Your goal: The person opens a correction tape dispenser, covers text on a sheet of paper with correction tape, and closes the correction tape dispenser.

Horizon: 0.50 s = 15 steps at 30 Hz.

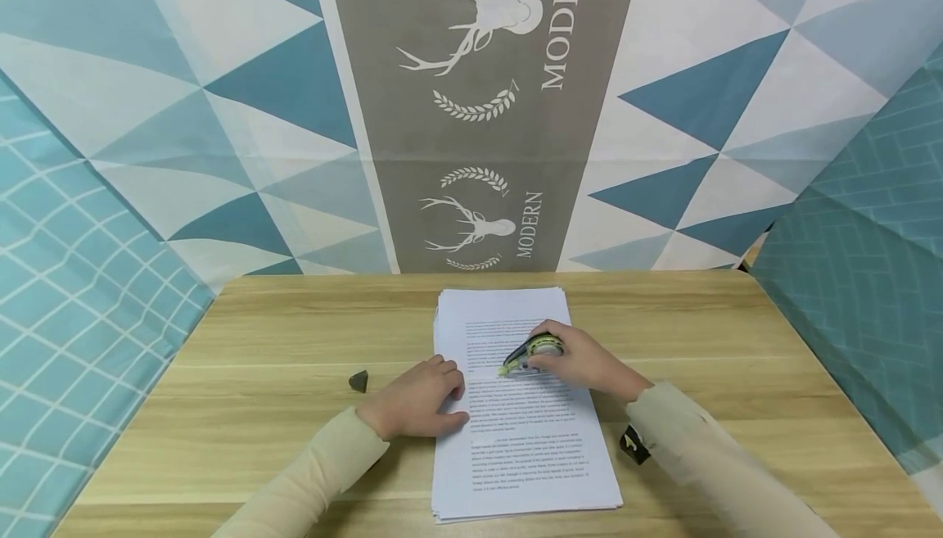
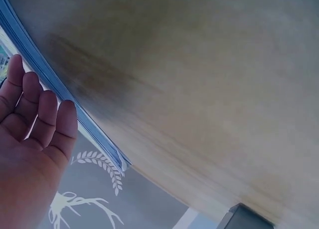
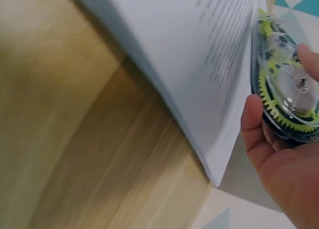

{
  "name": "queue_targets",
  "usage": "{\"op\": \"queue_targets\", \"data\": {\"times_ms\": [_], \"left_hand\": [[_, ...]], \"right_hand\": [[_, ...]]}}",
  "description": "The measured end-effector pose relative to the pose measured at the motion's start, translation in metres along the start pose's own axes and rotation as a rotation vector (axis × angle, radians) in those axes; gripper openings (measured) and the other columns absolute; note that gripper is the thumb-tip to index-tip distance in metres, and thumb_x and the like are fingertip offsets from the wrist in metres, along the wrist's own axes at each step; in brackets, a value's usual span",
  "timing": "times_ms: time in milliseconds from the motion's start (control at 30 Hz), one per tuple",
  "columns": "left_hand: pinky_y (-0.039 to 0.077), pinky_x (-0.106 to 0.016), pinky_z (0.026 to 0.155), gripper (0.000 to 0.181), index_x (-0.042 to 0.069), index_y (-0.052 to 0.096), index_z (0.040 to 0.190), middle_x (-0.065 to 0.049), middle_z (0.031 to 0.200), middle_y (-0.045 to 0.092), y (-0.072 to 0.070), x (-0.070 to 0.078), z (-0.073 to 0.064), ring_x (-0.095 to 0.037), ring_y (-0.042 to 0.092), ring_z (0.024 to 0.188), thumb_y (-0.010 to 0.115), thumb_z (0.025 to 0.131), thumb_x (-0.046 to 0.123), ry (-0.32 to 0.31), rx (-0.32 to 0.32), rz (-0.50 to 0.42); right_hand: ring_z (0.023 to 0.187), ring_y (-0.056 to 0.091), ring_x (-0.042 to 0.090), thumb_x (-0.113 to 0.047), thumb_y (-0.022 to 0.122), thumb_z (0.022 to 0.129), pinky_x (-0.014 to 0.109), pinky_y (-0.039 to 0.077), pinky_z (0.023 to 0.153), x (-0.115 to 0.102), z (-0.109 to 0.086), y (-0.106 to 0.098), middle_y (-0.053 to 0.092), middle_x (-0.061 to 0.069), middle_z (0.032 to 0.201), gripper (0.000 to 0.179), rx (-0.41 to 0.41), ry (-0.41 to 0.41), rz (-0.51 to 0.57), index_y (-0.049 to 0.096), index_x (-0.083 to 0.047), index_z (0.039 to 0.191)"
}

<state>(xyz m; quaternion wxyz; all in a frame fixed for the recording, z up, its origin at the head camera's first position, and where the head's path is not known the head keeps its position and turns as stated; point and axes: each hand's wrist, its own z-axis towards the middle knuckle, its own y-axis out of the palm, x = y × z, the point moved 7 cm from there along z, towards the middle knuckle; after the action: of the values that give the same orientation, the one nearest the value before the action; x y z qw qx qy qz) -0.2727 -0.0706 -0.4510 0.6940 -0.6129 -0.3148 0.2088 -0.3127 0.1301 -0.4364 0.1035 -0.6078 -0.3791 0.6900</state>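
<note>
My right hand (image 1: 582, 355) grips a correction tape dispenser (image 1: 541, 350) with a clear body, dark edge and lime-green gear wheel. Its green tip points left and down, right at the printed text in the upper half of the top sheet. The dispenser (image 3: 286, 84) shows from its side in the right wrist view, between thumb and fingers. Beneath it lies a thick stack of printed paper (image 1: 545, 485). My left hand (image 1: 420, 399) rests at the stack's left edge, fingers loosely bent over the margin and holding nothing. In the left wrist view its fingers overlap the stack's edge (image 2: 94, 131).
A small dark grey piece (image 1: 358, 381) lies on the wooden table (image 1: 295, 333), left of my left hand. Beside the right sleeve is a small black object (image 1: 633, 445). Patterned cloth (image 1: 471, 128) with deer heads hangs behind the table's far edge.
</note>
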Motion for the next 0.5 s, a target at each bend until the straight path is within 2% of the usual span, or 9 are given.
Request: {"op": "queue_targets", "data": {"times_ms": [167,267,500], "left_hand": [[0.037,-0.023,0.071,0.025,0.018,0.054,0.079,0.010,0.076,0.047,0.000,0.000,0.000,-0.009,0.038,0.074,0.063,0.079,0.041,-0.015,0.001,-0.014],[0.037,-0.023,0.071,0.025,0.018,0.054,0.079,0.010,0.077,0.048,0.000,0.000,-0.001,-0.009,0.039,0.075,0.063,0.078,0.041,-0.031,-0.002,-0.020],[0.038,-0.023,0.072,0.023,0.019,0.056,0.082,0.010,0.080,0.050,-0.005,0.002,-0.003,-0.009,0.040,0.076,0.064,0.079,0.041,-0.055,-0.008,-0.051]], "right_hand": [[0.090,0.055,0.016,-0.028,0.070,0.083,0.032,0.045,0.078,0.009,-0.004,-0.006,0.060,0.003,0.104,0.030,0.028,0.042,0.123,0.059,-0.018,0.109],[0.087,0.055,0.017,-0.029,0.070,0.083,0.031,0.047,0.072,0.011,-0.009,-0.009,0.060,0.007,0.104,0.034,0.028,0.056,0.145,0.058,-0.013,0.111],[0.081,0.054,0.018,-0.037,0.069,0.082,0.032,0.051,0.061,0.019,-0.021,-0.014,0.058,0.010,0.108,0.042,0.047,0.157,0.164,0.056,-0.014,0.115]]}}
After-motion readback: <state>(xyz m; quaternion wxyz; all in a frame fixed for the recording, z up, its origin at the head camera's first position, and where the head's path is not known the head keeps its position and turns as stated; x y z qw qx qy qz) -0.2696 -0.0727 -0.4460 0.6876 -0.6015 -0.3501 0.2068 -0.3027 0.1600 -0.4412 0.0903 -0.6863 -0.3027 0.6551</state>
